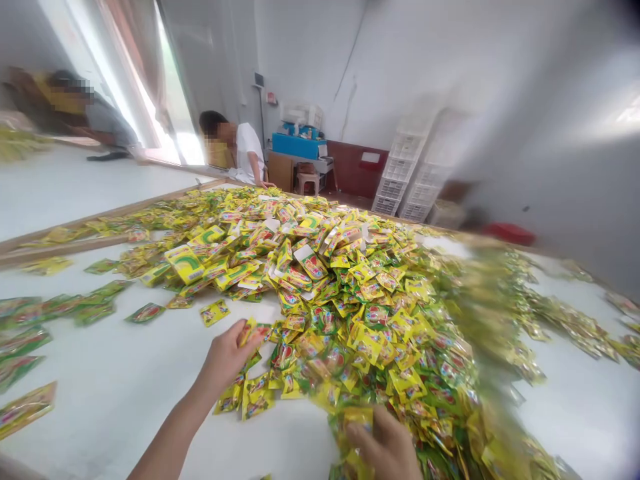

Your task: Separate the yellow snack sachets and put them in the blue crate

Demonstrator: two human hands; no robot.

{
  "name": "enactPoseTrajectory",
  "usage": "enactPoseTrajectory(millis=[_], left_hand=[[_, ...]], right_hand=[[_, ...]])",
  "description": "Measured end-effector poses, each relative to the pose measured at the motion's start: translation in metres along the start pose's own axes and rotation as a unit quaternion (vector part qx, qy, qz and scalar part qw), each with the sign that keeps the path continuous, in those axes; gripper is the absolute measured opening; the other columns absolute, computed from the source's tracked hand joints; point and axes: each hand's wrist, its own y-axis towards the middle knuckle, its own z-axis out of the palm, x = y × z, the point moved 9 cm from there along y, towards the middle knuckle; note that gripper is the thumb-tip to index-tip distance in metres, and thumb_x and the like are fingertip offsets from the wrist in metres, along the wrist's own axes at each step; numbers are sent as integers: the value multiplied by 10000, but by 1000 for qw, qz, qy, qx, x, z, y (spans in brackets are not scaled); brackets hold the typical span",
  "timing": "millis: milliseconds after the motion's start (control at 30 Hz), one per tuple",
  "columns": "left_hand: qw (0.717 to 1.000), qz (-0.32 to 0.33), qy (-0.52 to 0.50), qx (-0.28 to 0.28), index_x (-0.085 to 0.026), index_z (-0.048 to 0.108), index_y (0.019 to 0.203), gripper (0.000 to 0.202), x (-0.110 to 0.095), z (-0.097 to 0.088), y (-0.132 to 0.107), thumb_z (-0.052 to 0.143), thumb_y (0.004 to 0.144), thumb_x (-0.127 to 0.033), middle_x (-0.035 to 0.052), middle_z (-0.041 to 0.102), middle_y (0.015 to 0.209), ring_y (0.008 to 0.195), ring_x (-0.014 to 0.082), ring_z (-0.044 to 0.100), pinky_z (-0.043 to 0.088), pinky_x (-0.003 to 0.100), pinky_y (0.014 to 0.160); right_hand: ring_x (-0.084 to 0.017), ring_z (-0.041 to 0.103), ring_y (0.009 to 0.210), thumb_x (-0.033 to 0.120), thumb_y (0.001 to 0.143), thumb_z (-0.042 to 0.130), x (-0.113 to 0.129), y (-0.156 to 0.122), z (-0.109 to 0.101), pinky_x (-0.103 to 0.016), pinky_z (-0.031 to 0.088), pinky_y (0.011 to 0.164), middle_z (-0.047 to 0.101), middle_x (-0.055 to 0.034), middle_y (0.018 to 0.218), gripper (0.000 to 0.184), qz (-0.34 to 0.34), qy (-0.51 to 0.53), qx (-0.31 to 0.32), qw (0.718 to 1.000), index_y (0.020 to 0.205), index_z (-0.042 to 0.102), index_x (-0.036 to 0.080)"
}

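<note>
My left hand (231,355) is closed around what looks like a small yellow printed box (258,331), partly covered by the fingers. It is over the white tabletop at the near left side of a big heap. My right hand (387,443), blurred by motion, is low in the view with its thumb and fingers bent round a yellow packet (361,419). Shiny yellow and green packets (365,340) surround it and spread to the right. Behind them, small yellow cardboard boxes (310,261) are piled up, some with white flaps showing.
Loose packets (145,313) lie scattered on the left of the white table (150,360). A wooden strip (95,220) edges the table. One person (249,150) sits at the far side, another person (103,120) far left. White crates (400,163) are stacked by the wall.
</note>
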Motion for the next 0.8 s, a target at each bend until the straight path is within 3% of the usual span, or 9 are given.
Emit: enactPoseTrajectory(millis=[67,167,267,367,467,600,700,800], left_hand=[[993,13,-60,103,-205,623,886,283,-13,38,-49,603,790,-471,19,670,794,832,240,625,489,316,773],[952,14,-192,237,-232,584,1155,377,-36,92,-119,564,851,-454,64,675,1094,1075,266,591,448,341,951],[947,-1,-217,235,-244,606,1069,304,-42,118,-152,552,861,-459,45,683,991,971,255,602,463,306,881],[957,-12,-197,213,-241,612,863,268,-39,133,-164,558,843,-503,9,673,814,811,228,594,465,256,729],[963,-6,-183,198,-263,622,909,273,-41,145,-176,558,838,-518,-9,685,794,775,221,597,447,242,682],[957,-5,-218,194,-274,645,1007,297,-40,155,-196,604,814,-496,7,715,882,852,240,625,465,260,752],[930,-49,-293,216,-261,664,1038,343,-30,156,-202,669,771,-476,25,723,1028,992,268,625,469,290,856],[910,-78,-331,237,-236,700,967,331,-21,151,-202,748,705,-432,17,738,917,908,257,637,479,284,780]], right_hand=[[-252,636,804,496,780,684,37,3,-2,-311,496,703,719,-68,862,321,-54,-6,-19,998,927,701,211],[-210,612,822,370,837,662,85,4,5,-286,471,733,690,-55,897,197,-165,-78,-27,983,964,698,224],[-172,587,788,255,817,679,91,-1,19,-254,441,706,660,-23,854,132,-212,-180,29,960,944,713,239],[-142,546,717,188,795,673,77,-6,12,-231,397,646,615,4,769,72,-185,-258,50,947,846,714,219],[-127,526,681,136,762,653,72,-13,6,-219,363,612,578,21,706,86,-153,-302,115,934,719,694,199],[-146,581,801,80,721,632,78,-27,13,-214,396,695,653,10,874,210,-147,-305,243,909,838,716,233],[-148,585,773,100,731,651,74,-28,12,-216,403,669,662,16,861,291,-126,-299,217,920,982,681,245],[-129,554,665,138,758,685,63,-28,17,-216,396,619,621,38,703,149,-122,-285,160,937,874,693,231]])
